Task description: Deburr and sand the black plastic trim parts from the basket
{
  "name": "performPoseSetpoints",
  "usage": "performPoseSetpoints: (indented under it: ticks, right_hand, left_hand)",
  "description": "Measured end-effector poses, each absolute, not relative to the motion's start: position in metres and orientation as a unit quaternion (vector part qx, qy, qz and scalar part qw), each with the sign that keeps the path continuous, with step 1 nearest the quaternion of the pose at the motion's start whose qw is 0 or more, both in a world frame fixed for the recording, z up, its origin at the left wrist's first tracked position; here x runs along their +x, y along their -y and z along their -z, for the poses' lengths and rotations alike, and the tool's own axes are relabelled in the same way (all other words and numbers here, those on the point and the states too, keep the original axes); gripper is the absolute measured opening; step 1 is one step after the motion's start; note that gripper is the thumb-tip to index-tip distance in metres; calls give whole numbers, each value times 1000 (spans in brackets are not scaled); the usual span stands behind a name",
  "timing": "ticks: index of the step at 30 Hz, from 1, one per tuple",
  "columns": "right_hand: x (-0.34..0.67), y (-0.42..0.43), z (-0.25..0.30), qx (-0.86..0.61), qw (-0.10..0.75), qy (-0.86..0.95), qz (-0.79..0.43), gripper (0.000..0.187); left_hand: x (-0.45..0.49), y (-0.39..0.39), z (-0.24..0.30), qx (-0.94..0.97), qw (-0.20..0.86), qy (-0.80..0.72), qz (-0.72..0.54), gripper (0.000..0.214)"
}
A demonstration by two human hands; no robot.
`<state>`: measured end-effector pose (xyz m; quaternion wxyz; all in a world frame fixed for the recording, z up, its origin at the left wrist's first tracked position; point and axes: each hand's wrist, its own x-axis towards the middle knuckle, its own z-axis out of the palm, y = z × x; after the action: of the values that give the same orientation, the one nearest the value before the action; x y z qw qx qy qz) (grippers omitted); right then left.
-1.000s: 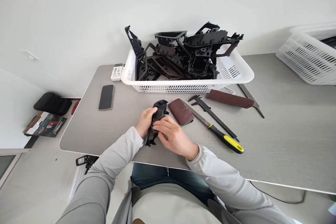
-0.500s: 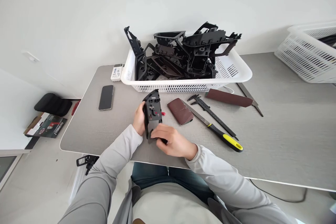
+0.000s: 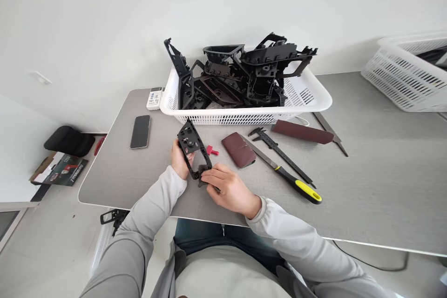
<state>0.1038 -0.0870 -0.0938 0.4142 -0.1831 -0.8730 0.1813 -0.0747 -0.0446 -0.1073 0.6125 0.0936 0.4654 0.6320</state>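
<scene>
My left hand (image 3: 179, 160) grips a black plastic frame part (image 3: 193, 148) from behind and holds it tilted above the grey table (image 3: 366, 172). My right hand (image 3: 228, 188) pinches the lower end of the same part, with a small dark piece between its fingers that I cannot make out. A small red piece (image 3: 211, 151) lies on the table just right of the part. A folded brown sandpaper block (image 3: 239, 149) sits a little further right.
A white basket (image 3: 314, 98) heaped with black plastic parts stands behind. A yellow-handled file (image 3: 282, 172), a caliper (image 3: 279, 151), a long sandpaper strip (image 3: 302, 131), a phone (image 3: 140, 131) and a second white basket (image 3: 401, 79) at the far right are also on the table.
The black part has been turned over in my hands, from edge-on to showing its open frame side, and tilted left. The small red piece now shows on the table.
</scene>
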Motion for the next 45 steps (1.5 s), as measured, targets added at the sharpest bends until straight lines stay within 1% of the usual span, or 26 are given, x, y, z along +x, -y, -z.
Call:
performPoseSetpoints:
  ticks: [3, 5, 8, 12, 14, 16, 18, 20, 23, 27, 30, 33, 36, 41, 43, 45]
  right_hand:
    - [104, 90, 94, -188, 399, 883, -164, 34]
    - [104, 92, 94, -180, 381, 893, -158, 36]
    - [103, 92, 94, -181, 378, 894, -158, 29]
    - [110, 83, 93, -231, 452, 839, -196, 25]
    - [115, 76, 91, -292, 493, 785, -236, 27]
    - [117, 72, 89, -332, 513, 744, -270, 30]
    - [117, 71, 90, -311, 512, 752, -275, 32]
    - [114, 74, 92, -268, 494, 786, -256, 33]
    - [111, 81, 96, -255, 474, 809, -236, 33]
    - [113, 84, 94, -242, 489, 796, -262, 33]
    - [114, 82, 90, -264, 502, 767, -299, 33]
    - [114, 80, 88, -262, 496, 775, -290, 32]
    - [115, 80, 89, -252, 487, 784, -292, 27]
    - [119, 79, 85, -293, 533, 733, -305, 27]
    - [117, 79, 84, -268, 538, 744, -292, 28]
    - [114, 78, 85, -210, 516, 784, -274, 30]
  left_hand:
    - [-74, 45, 107, 44, 584, -439, -681, 39]
    - [-74, 44, 107, 39, 582, -433, -688, 40]
    - [-74, 44, 107, 47, 581, -427, -692, 44]
    - [-71, 49, 103, 103, 585, -423, -684, 48]
    - [-69, 52, 101, 131, 577, -426, -684, 47]
    - [-68, 55, 100, 146, 579, -426, -680, 46]
    - [-67, 55, 99, 147, 592, -424, -670, 47]
    - [-67, 54, 98, 139, 603, -424, -662, 48]
    - [-70, 51, 96, 128, 607, -424, -659, 48]
    - [-70, 51, 93, 133, 600, -432, -659, 52]
    - [-66, 52, 91, 134, 588, -449, -659, 52]
    - [-63, 53, 89, 116, 595, -457, -651, 49]
    - [-64, 52, 87, 107, 609, -450, -644, 48]
    - [-65, 53, 86, 101, 590, -441, -669, 45]
    - [-62, 55, 85, 99, 609, -443, -651, 43]
    - [-58, 56, 83, 102, 641, -439, -622, 44]
